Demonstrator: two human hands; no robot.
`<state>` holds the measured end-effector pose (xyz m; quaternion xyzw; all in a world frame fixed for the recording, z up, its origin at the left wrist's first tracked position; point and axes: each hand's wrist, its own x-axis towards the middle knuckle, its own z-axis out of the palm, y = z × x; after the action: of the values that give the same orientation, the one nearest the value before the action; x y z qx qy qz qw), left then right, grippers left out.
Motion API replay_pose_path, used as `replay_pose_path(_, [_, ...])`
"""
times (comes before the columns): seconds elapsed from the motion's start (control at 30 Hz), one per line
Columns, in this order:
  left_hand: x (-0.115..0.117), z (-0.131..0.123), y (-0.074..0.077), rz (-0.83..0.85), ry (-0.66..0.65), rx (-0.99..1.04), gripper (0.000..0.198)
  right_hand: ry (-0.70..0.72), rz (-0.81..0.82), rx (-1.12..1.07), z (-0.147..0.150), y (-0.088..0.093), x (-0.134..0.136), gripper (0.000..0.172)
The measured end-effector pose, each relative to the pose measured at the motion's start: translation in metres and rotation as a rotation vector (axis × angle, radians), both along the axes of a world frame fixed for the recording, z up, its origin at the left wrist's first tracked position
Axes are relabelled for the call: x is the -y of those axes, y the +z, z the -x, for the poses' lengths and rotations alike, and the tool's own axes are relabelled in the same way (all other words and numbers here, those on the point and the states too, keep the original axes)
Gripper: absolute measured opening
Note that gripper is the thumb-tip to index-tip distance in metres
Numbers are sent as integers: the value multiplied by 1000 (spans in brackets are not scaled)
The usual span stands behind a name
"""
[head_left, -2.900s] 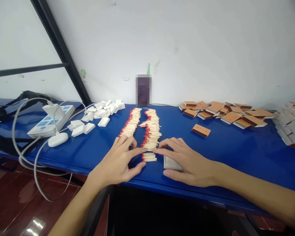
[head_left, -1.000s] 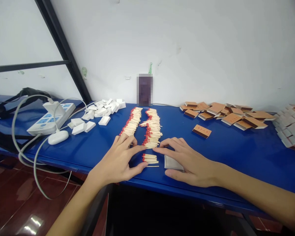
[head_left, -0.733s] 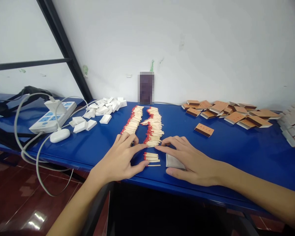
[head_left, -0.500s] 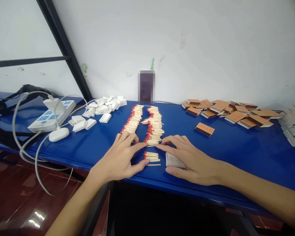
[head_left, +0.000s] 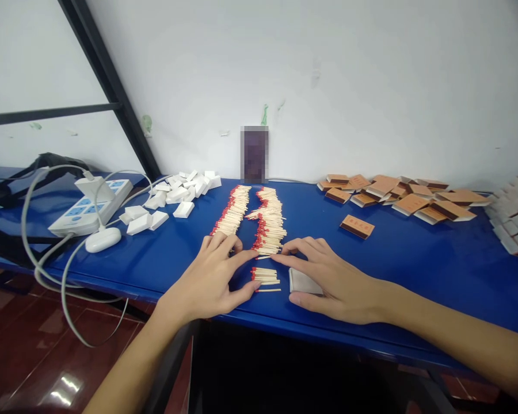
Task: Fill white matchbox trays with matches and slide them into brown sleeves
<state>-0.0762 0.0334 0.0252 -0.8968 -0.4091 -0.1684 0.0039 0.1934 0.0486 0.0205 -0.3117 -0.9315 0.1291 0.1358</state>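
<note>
Red-headed matches lie in two long rows on the blue table, a left row (head_left: 229, 211) and a right row (head_left: 269, 224). A small group of matches (head_left: 265, 275) is set apart below the right row, with one single match (head_left: 268, 290) in front of it. My left hand (head_left: 218, 275) has its index fingertip at the heads by the right row's near end and its thumb at the small group's heads. My right hand (head_left: 328, 282), fingers apart, touches the tail of a match with its index fingertip. Partly hidden under it is a pale matchbox tray (head_left: 302, 282).
White box trays (head_left: 183, 190) lie in a heap at the back left, near a power strip (head_left: 92, 207) with looping cables. Orange matchbox sleeves (head_left: 410, 204) are piled at the back right, one sleeve (head_left: 357, 226) apart. Stacked boxes (head_left: 515, 215) stand far right. A blurred dark object (head_left: 254, 155) leans on the wall.
The view has shifted very slightly. Both hands keep nearly the same pose around the matches, and no match has clearly moved.
</note>
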Motion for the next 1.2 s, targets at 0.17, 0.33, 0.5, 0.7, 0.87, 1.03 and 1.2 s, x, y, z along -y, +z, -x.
replay_pose_path(0.17, [0,1,-1,-4,-17,-4,39,-2,4,4,1,1,0,58])
replay_pose_path(0.33, [0,1,-1,-8,-7,-5,40,6,11,8,2,2,1,57])
replay_pose_path(0.5, [0,1,0,2,1,-22,44,-14,34,19,2,4,2,59])
replay_pose_path(0.7, [0,0,-1,-4,7,-25,45,-22,29,21,3,5,1,60])
replay_pose_path(0.87, [-1,1,-2,-8,3,-21,41,-14,12,8,2,1,0,59])
replay_pose_path(1.03, [0,2,-2,-16,-11,-6,36,1,11,12,2,1,1,55])
replay_pose_path(1.2, [0,2,-1,-4,-22,-8,35,6,11,16,1,3,1,54])
